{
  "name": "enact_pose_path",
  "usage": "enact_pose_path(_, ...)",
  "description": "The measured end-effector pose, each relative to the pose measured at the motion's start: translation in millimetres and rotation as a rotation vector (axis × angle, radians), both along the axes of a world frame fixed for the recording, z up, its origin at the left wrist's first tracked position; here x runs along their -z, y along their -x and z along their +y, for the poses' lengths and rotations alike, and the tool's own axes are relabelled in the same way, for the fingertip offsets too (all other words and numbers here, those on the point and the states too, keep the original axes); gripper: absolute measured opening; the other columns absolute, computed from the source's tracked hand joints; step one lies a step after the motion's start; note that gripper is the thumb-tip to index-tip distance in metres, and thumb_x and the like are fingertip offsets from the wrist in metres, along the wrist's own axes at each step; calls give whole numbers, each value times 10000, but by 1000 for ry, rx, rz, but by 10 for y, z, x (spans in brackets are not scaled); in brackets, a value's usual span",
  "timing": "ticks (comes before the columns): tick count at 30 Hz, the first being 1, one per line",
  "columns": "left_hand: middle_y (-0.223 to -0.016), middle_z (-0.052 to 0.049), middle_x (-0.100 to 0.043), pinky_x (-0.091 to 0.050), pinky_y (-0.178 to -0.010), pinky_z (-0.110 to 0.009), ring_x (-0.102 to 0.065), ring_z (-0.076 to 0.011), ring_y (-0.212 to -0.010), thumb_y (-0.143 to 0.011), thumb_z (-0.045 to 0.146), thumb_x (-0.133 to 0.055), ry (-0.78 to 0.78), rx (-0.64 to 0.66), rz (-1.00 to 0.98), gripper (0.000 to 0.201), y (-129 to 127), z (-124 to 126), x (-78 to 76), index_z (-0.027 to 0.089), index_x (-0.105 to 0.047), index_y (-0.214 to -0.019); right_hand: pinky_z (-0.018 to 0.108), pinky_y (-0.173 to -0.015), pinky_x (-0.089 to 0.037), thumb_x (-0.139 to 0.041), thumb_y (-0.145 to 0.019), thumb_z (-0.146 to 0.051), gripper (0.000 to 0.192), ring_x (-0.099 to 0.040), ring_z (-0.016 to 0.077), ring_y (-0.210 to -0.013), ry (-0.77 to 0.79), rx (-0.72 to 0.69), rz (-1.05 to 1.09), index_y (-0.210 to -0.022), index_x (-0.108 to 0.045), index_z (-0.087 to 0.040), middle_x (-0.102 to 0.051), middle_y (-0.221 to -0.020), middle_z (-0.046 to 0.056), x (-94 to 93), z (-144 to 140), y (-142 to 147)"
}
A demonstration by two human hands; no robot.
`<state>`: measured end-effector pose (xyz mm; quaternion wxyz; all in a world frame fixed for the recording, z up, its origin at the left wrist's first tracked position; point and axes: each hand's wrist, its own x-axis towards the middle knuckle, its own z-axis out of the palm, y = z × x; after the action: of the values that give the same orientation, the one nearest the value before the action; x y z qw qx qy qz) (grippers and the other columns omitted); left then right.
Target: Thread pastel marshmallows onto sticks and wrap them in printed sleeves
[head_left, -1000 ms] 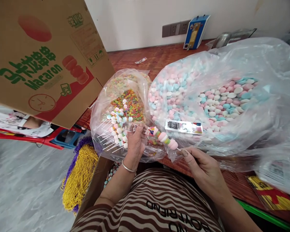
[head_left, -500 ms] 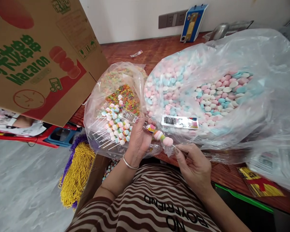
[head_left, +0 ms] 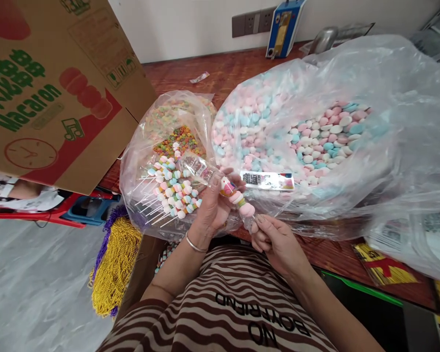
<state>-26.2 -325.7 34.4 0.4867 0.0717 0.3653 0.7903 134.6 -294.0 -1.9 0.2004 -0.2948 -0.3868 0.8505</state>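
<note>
In the head view, I hold one marshmallow candy skewer [head_left: 236, 198] in front of my body, between my two hands, in a slanting position. My left hand [head_left: 213, 205] is closed around its upper part, where a clear plastic wrapper [head_left: 194, 166] extends beyond my thumb. My right hand [head_left: 278, 244] pinches at the lower end; if it grips stick or plastic, I cannot tell. Near my left hand lie many other skewers [head_left: 174, 188], and a printed packet [head_left: 267, 181] rests to the right.
</note>
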Motion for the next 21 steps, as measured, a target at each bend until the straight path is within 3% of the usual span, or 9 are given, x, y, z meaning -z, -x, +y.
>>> enact_pose_path(3, -1092, -64, -713, -555, -914, -353, -693, -216, -1021, -726, 473, -861, -24, -107, 41, 458, 120, -22, -47, 237, -706, -1086, 216, -433, -257, -736, -851, -522, 391, -217, 33, -414, 41, -7, 22, -719, -660, -162, -321, -523, -105, 24, 10, -5)
enact_pose_path(6, -845, -2, -675, -562, -866, -327, -687, -155, -815, -727, 365, -878, -41, -130, 71, 385, 183, -19, -64, 230, -712, -1048, 220, -437, -262, -725, -856, -528, 385, -230, 41, -418, 33, -48, 18, -733, -648, -171, -317, -524, -105, 31, 2, -6)
enact_pose_path(8, -694, 44, -581, -566, -823, -308, -620, -104, -659, -734, 331, -876, 13, -125, 68, 339, 177, 0, -50, 205, -711, -1002, 233, -448, -272, -673, -895, -538, 382, -256, 61, -429, -73, -60, -1, -754, -635, -184, -328, -518, -99, 28, -14, -12)
enact_pose_path(10, -652, 61, -535, -571, -794, -301, -572, -80, -599, -738, 338, -874, 84, -125, 41, 312, 140, 27, -31, 177, -695, -937, 251, -490, -316, -613, -949, -496, 349, -350, 92, -478, -352, -22, -83, -778, -633, -192, -416, -545, -65, 27, -34, -29)
enact_pose_path(13, -634, 61, -528, -582, -772, -309, -563, -80, -592, -744, 377, -867, 146, -127, 2, 327, 60, 63, -19, 157, -655, -858, 282, -591, -377, -581, -978, -337, 224, -482, 136, -596, -1006, 127, -262, -825, -667, -197, -584, -661, 2, 50, -47, -63)
enact_pose_path(16, -609, 61, -516, -592, -763, -323, -569, -95, -597, -777, 414, -837, 182, -127, -21, 332, -14, 81, -35, 161, -647, -877, 313, -619, -369, -589, -955, -234, 143, -503, 160, -604, -1482, 233, -351, -882, -706, -195, -628, -653, 33, 94, -28, -83)
enact_pose_path(18, -618, 57, -524, -591, -750, -316, -581, -102, -608, -796, 419, -820, 189, -117, -30, 327, -51, 83, -55, 167, -651, -918, 321, -623, -366, -588, -955, -233, 146, -510, 166, -606, -1524, 243, -362, -882, -708, -193, -638, -647, 43, 106, -9, -85)
enact_pose_path(19, -627, 53, -531, -587, -736, -306, -588, -106, -614, -804, 419, -811, 187, -108, -35, 322, -67, 81, -68, 171, -652, -935, 317, -627, -374, -578, -964, -256, 165, -519, 165, -616, -1452, 230, -352, -869, -699, -196, -645, -662, 45, 103, -4, -82)
enact_pose_path(21, -634, 46, -533, -571, -692, -279, -592, -113, -616, -815, 416, -797, 171, -72, -54, 305, -91, 72, -93, 175, -654, -934, 296, -601, -387, -537, -994, -349, 258, -514, 151, -607, -1144, 161, -290, -814, -656, -207, -629, -672, 28, 87, -7, -67)
